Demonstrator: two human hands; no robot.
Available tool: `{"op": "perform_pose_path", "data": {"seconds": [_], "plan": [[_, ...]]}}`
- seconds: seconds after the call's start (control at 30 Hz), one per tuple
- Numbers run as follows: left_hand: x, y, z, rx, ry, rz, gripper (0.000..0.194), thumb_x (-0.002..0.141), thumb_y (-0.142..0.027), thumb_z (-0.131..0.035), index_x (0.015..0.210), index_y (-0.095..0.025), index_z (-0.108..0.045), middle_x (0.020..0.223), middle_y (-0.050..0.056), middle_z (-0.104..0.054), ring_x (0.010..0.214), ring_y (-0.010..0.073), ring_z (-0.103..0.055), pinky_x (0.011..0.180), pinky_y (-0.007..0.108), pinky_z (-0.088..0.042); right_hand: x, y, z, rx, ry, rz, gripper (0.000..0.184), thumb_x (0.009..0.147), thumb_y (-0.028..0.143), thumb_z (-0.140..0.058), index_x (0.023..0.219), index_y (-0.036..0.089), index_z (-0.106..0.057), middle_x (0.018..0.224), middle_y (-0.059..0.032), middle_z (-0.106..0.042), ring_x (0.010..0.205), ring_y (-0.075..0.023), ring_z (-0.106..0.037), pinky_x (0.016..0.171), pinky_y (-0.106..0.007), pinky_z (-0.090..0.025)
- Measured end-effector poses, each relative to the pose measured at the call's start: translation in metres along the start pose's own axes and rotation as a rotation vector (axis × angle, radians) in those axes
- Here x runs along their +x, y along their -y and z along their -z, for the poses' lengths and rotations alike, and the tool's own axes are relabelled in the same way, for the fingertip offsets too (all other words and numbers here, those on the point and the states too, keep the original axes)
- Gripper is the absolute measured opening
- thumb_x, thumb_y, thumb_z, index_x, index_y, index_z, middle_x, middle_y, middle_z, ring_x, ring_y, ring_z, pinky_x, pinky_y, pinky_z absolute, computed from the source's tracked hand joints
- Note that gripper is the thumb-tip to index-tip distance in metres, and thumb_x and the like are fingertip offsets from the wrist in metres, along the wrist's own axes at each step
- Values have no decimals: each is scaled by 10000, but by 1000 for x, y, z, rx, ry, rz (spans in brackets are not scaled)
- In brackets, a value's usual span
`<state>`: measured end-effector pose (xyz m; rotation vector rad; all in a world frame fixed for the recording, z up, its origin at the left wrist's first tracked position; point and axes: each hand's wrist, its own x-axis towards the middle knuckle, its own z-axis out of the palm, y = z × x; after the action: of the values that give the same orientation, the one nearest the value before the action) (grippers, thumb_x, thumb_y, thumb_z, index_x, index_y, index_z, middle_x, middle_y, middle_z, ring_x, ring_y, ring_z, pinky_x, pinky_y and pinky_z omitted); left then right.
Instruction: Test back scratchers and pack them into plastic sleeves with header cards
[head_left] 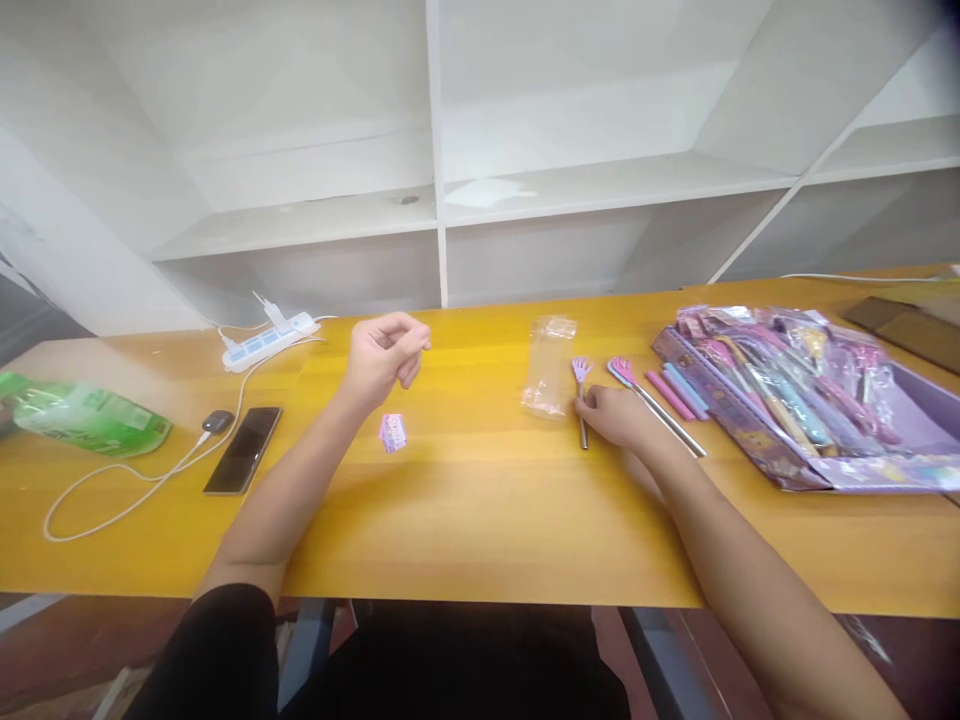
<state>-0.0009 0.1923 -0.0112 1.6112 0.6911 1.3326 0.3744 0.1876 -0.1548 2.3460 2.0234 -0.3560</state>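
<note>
My right hand (pixel 611 414) is low over the table, fingers closed around the metal shaft of a small back scratcher with a lilac claw head (pixel 581 370). Just beyond it lie a pink-and-blue claw head (pixel 622 371) and silver metal rods (pixel 671 425). Pink tubes (pixel 670 394) and a blue tube (pixel 685 388) are beside these. A clear plastic wrapper (pixel 549 368) rests to the left of the scratcher. Raised above the table, my left hand (pixel 386 355) has curled fingers with nothing visible in them. Below it lies a small purple-and-pink printed card (pixel 393 432).
At the right stands a purple display box (pixel 750 430) with several wrapped, colourful scratchers. On the left are a phone (pixel 243 450), a looped white cable (pixel 112 467), a black charger case (pixel 218 421), a power strip (pixel 270 341) and a green pouch (pixel 90 415). White shelving (pixel 441 200) backs the table.
</note>
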Motion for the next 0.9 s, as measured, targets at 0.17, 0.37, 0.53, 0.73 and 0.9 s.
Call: {"op": "perform_pose_path", "data": {"seconds": [0.17, 0.37, 0.53, 0.73, 0.9], "plan": [[6, 64, 42, 358, -22, 214, 288, 877, -447, -791, 854, -161, -776, 472, -32, -571, 421, 95, -507, 470, 214, -380, -4, 5, 7, 24, 5, -10, 351, 1098, 416, -500, 1011, 161, -724, 994, -162, -792, 934, -288, -739, 707, -313, -403], [1, 129, 100, 392, -266, 223, 150, 871, -339, -608, 789, -215, -589, 463, -83, -446, 427, 98, -452, 493, 207, -371, -11, 9, 16, 43, -13, -11, 359, 1112, 376, -478, 999, 151, -733, 1019, -172, -798, 944, -268, -742, 702, -305, -389], [-1, 155, 121, 415, -280, 268, 149, 837, -293, -546, 743, -247, -440, 472, -95, -395, 423, 109, -436, 490, 213, -367, -8, 7, 10, 69, -47, -10, 371, 1111, 426, -504, 976, 168, -733, 1009, -153, -803, 919, -256, -737, 701, -296, -392], [-2, 165, 111, 507, -190, 328, 91, 799, -287, -566, 753, -237, -505, 506, -73, -479, 486, 120, -492, 542, 218, -398, -6, -20, 26, 79, -182, -131, 377, 1107, 377, -448, 1068, 154, -749, 1060, -190, -791, 954, -286, -727, 742, -314, -424], [-4, 167, 109, 579, -156, 360, 211, 837, -396, -640, 733, -225, -573, 507, -49, -533, 501, 128, -486, 568, 231, -415, -14, -65, 49, 99, -327, -293, 437, 1094, 465, -471, 1119, 124, -742, 1049, -213, -778, 923, -308, -710, 726, -345, -432]]}}
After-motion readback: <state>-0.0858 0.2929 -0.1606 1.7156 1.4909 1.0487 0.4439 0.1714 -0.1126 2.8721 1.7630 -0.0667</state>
